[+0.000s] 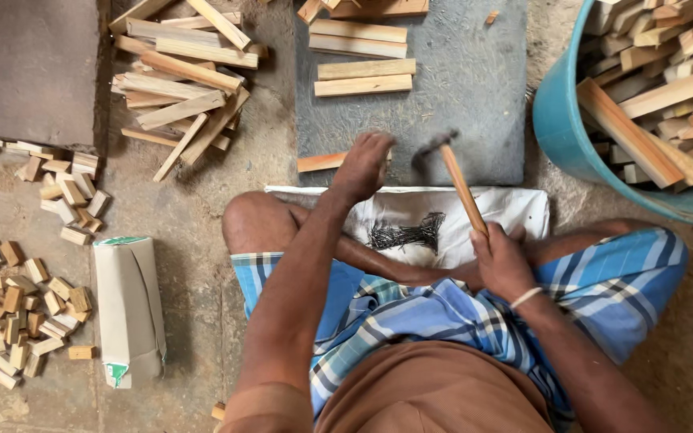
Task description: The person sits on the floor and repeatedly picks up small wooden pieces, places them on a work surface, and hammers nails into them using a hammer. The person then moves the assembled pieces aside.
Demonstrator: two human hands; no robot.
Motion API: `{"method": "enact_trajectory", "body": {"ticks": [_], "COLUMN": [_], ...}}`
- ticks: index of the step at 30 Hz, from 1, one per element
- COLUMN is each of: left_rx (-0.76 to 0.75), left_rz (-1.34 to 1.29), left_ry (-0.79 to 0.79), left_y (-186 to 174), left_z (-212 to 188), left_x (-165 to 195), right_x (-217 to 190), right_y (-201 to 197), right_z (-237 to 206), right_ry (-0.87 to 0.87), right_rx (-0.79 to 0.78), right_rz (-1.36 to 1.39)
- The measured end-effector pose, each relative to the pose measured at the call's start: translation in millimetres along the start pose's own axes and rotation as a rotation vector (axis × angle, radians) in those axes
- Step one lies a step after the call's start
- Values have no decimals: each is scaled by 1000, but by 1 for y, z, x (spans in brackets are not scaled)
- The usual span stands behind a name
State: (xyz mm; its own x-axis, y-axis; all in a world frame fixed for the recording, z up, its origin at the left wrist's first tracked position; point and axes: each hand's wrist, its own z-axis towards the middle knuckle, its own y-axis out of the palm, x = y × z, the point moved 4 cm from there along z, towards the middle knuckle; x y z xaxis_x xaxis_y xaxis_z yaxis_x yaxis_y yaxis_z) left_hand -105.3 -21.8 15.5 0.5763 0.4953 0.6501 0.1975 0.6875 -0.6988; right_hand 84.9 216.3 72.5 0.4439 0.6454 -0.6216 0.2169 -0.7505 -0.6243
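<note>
While the left hand presses bunched fingers onto a short wooden strip poking out at its nine o'clock, the right hand is wrapped tight round a hammer whose blurred head hovers at the strip's three o'clock over the grey slab, bare toward twelve, with nails at six.

A rough floor-level woodworking workshop: a pile of cut wooden slats and small wood blocks lie on the bare dirt floor, beside a blue tub full of offcuts.
</note>
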Motion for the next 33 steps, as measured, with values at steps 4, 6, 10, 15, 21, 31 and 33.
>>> {"method": "enact_trajectory", "body": {"ticks": [4,6,10,15,21,31,33], "left_rx": [274,584,651,409,101,-545,-527], "left_rz": [-40,-259,-87,715,274,139,121], "left_ry": [-23,-77,-602,-490,-210,-23,-49], "left_y": [-31,-57,-87,-59,13,65,68], "left_z": [10,5,-38,-65,-50,-74,-76], "left_x": [13,4,-42,-52,29,79,76], "right_x": [-66,-99,-168,-208,-229,-72,-18], "right_y": [-52,-81,-146,-165,-160,-66,-36], "right_z": [-34,-58,-129,-138,-115,4,15], "right_ry": [-502,-469,-1038,-1325,-1331,-276,4], "right_rx": [297,205,-33,-133,-67,269,28], "right_rz": [-290,112,947,1059,1006,-230,-549]}}
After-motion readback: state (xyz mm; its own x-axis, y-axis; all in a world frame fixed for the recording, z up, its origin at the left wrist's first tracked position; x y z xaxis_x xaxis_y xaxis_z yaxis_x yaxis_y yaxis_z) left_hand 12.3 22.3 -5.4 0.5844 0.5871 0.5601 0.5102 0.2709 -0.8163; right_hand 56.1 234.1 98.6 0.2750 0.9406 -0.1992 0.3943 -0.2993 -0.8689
